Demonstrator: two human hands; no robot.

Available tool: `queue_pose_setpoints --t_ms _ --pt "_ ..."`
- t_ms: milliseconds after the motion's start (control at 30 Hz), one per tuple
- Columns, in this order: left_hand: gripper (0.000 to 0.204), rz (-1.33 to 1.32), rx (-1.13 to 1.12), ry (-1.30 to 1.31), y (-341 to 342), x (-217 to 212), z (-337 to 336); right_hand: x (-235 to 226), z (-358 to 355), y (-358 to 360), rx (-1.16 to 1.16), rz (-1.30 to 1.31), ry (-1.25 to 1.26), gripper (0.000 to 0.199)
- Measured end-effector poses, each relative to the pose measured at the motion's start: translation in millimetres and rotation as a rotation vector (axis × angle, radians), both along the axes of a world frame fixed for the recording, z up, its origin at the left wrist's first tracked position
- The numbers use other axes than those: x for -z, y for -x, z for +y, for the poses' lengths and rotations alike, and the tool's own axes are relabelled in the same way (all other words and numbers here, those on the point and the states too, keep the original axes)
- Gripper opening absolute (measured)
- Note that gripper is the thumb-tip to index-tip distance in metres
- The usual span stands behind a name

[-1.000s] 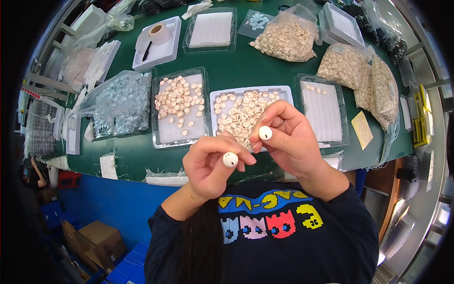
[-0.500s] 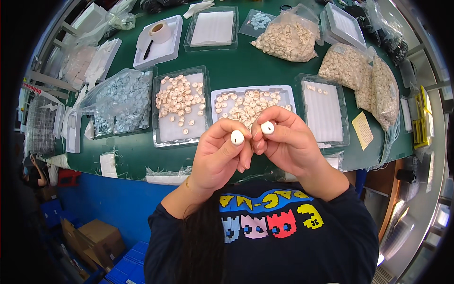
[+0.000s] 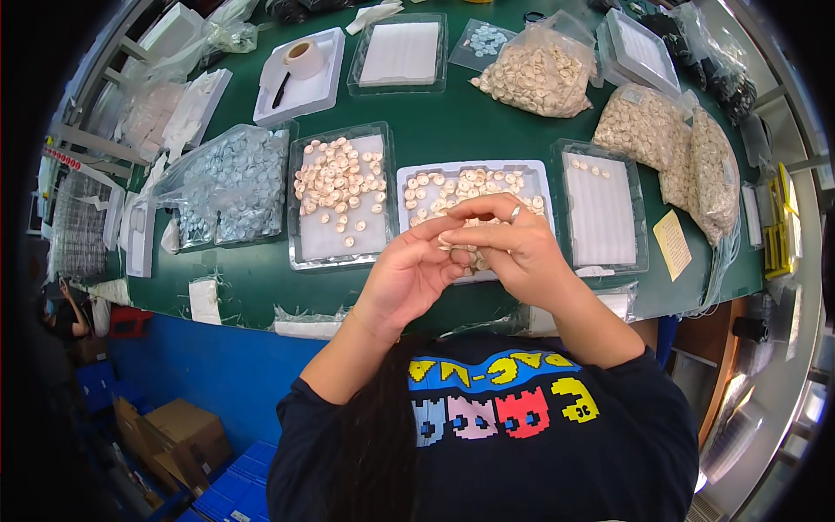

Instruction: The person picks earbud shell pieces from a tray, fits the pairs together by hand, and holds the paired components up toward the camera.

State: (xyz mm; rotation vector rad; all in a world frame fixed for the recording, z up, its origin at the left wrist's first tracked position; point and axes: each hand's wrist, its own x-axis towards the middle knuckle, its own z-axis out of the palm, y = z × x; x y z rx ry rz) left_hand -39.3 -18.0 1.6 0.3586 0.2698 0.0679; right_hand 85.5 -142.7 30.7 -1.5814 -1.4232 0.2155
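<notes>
My left hand (image 3: 407, 283) and my right hand (image 3: 520, 252) meet over the front of a white tray (image 3: 549, 187). Between their fingertips is a small cream-white rounded shell piece (image 3: 446, 238), largely covered by the fingers. Both hands are closed in a pinch around it. Whether a second piece is in there cannot be seen. A ring shows on a right finger. Loose pale shell pieces (image 3: 470, 184) lie in the tray behind my hands. To its left, a clear tray (image 3: 306, 254) holds more pinkish pieces (image 3: 339, 174).
A clear tray (image 3: 600, 217) on the right has a few pieces at its top. Bags of beige pieces (image 3: 539, 74) stand behind and right, a bag of light-blue pieces (image 3: 230, 187) left. A tape roll (image 3: 302, 59) and a black pen (image 3: 281, 90) lie in a far tray.
Half a second ago each hand pinched a white rounded piece with a dark slot facing up. Now the hands are joined, the right one turned over, and the slots are out of sight.
</notes>
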Motion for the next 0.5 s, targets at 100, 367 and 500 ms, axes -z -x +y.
queue_pose_setpoints --t_ms 100,367,500 --pt "0.034 0.066 -0.145 -0.115 9 14 29 7 0 -14 0.111 0.279 -0.007 0.022" --pt "0.023 0.474 -0.464 -2.018 -3 23 57 39 -8 -38 0.235 -0.051 0.318 0.011" --pt "0.017 0.447 -0.222 -2.306 -23 30 38 48 -3 -30 0.209 -0.301 0.412 0.009"
